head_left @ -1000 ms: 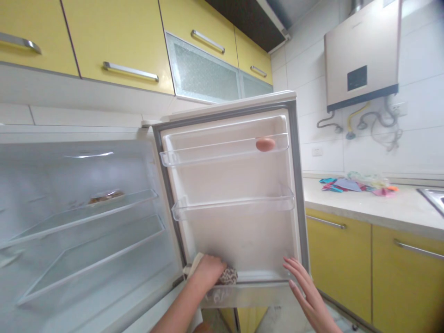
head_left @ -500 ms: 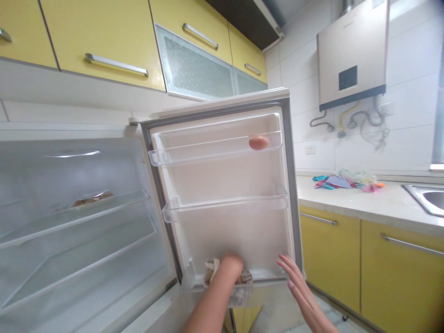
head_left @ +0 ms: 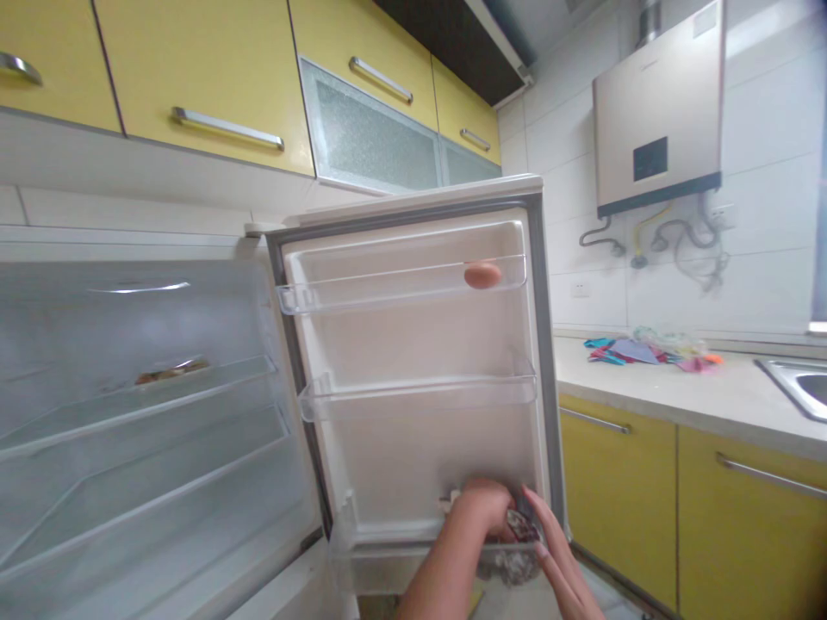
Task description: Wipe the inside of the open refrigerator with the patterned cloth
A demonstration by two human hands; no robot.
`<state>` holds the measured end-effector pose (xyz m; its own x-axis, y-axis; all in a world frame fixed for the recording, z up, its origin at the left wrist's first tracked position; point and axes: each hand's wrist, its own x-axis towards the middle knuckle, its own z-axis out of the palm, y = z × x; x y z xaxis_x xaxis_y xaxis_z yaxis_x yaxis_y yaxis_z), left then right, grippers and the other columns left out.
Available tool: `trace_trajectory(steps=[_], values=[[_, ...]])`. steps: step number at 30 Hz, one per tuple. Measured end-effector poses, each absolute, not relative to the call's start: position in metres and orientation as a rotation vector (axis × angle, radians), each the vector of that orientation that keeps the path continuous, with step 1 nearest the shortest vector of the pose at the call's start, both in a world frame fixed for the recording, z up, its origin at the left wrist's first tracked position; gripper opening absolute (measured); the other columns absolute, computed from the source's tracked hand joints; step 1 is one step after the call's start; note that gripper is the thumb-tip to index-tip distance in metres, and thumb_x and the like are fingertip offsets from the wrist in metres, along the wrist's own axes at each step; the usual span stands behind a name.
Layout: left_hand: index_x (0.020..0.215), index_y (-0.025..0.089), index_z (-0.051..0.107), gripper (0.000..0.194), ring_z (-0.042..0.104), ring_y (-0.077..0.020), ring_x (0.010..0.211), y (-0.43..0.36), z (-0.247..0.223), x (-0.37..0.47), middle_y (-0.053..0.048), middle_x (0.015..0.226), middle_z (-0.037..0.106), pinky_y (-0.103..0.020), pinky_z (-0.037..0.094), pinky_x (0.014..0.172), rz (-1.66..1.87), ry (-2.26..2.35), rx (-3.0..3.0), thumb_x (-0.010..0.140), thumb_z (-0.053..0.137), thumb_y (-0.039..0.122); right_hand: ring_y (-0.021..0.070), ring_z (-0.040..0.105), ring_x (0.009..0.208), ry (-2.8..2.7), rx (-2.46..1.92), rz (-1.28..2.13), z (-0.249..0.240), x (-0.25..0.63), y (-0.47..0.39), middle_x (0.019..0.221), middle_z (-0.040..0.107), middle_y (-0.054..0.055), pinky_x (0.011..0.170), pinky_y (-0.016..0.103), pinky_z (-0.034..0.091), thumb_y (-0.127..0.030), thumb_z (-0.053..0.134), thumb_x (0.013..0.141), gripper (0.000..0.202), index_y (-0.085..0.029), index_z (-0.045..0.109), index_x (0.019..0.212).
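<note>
My left hand [head_left: 481,508] presses a patterned cloth [head_left: 517,525] into the right end of the lowest door shelf [head_left: 401,551] of the open fridge door [head_left: 413,344]. My right hand [head_left: 549,547] rests with fingers stretched against the door's right edge, just beside the cloth. A single brown egg [head_left: 481,275] lies in the top door shelf. The middle door shelf [head_left: 419,392] holds nothing.
The fridge interior [head_left: 142,413] on the left has glass shelves, one with a small dark item [head_left: 171,372]. Yellow cabinets hang above and stand to the right. Coloured cloths [head_left: 652,351] lie on the counter; a sink edge [head_left: 801,383] shows far right. A water heater [head_left: 659,112] hangs on the wall.
My left hand has slid the cloth from the left end of the bottom door shelf to its right end, meeting my right hand, which stayed at the door's edge.
</note>
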<state>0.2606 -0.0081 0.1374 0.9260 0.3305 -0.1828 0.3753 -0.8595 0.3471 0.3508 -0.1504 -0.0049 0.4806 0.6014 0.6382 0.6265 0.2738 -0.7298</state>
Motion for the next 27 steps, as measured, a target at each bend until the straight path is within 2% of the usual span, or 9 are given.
trace_trajectory(steps=[4,8,13,17,19,24,27], values=[[0.12,0.021,0.066,0.043,0.07,-0.0225,0.099,0.022,0.135,0.22,-0.004,0.114,0.073,-0.039,0.06,0.084,-0.252,0.543,2.585,0.086,0.069,0.048,0.0267,0.034,0.153,-1.228,-1.439,-0.044,-0.01,0.357,-0.151,0.164,0.04,0.003,0.124,0.047,0.034,-0.044,0.042,0.101,0.055,-0.033,0.039,0.154],[0.119,0.027,0.069,0.05,0.07,-0.0229,0.103,0.059,0.135,0.162,0.004,0.111,0.078,-0.033,0.056,0.09,-0.256,0.658,2.539,0.071,0.078,0.037,0.0261,0.029,0.155,-1.302,-1.511,-0.045,-0.009,0.361,-0.156,0.166,0.035,0.002,0.124,0.048,0.032,-0.039,0.043,0.101,0.056,-0.036,0.034,0.156],[0.109,0.023,0.075,0.05,0.071,-0.0293,0.106,0.089,0.141,0.098,-0.003,0.117,0.078,-0.037,0.054,0.092,-0.255,0.948,2.62,0.059,0.074,0.019,0.0259,0.027,0.155,-1.34,-1.552,-0.063,-0.009,0.361,-0.159,0.167,0.034,0.002,0.124,0.051,0.029,-0.04,0.043,0.101,0.056,-0.036,0.033,0.156],[0.107,0.021,0.076,0.045,0.067,-0.0333,0.116,0.089,0.143,0.082,-0.011,0.122,0.076,-0.042,0.05,0.1,-0.232,1.059,2.696,0.063,0.069,0.017,0.0257,0.028,0.155,-1.326,-1.556,-0.066,-0.012,0.362,-0.157,0.167,0.034,0.002,0.124,0.052,0.028,-0.041,0.043,0.101,0.056,-0.037,0.034,0.156],[0.106,0.021,0.076,0.044,0.068,-0.0328,0.116,0.086,0.142,0.084,-0.011,0.122,0.076,-0.041,0.05,0.1,-0.252,1.048,2.698,0.063,0.069,0.018,0.0256,0.029,0.155,-1.316,-1.549,-0.059,-0.014,0.364,-0.156,0.166,0.035,0.002,0.123,0.052,0.028,-0.041,0.043,0.101,0.056,-0.037,0.035,0.156],[0.101,0.025,0.077,0.048,0.073,-0.0256,0.091,0.087,0.14,0.099,-0.002,0.103,0.081,-0.033,0.056,0.076,-0.392,0.979,2.582,0.055,0.071,0.018,0.0252,0.03,0.155,-1.323,-1.53,-0.047,-0.016,0.37,-0.152,0.165,0.037,0.001,0.124,0.049,0.03,-0.042,0.043,0.101,0.054,-0.036,0.038,0.154],[0.09,0.023,0.077,0.039,0.07,-0.0246,0.078,0.089,0.138,0.117,-0.002,0.089,0.079,-0.034,0.054,0.066,-0.463,0.957,2.517,0.051,0.072,0.02,0.0253,0.03,0.154,-1.309,-1.519,-0.051,-0.016,0.368,-0.151,0.165,0.037,0.002,0.124,0.048,0.031,-0.043,0.042,0.101,0.053,-0.036,0.039,0.154]])
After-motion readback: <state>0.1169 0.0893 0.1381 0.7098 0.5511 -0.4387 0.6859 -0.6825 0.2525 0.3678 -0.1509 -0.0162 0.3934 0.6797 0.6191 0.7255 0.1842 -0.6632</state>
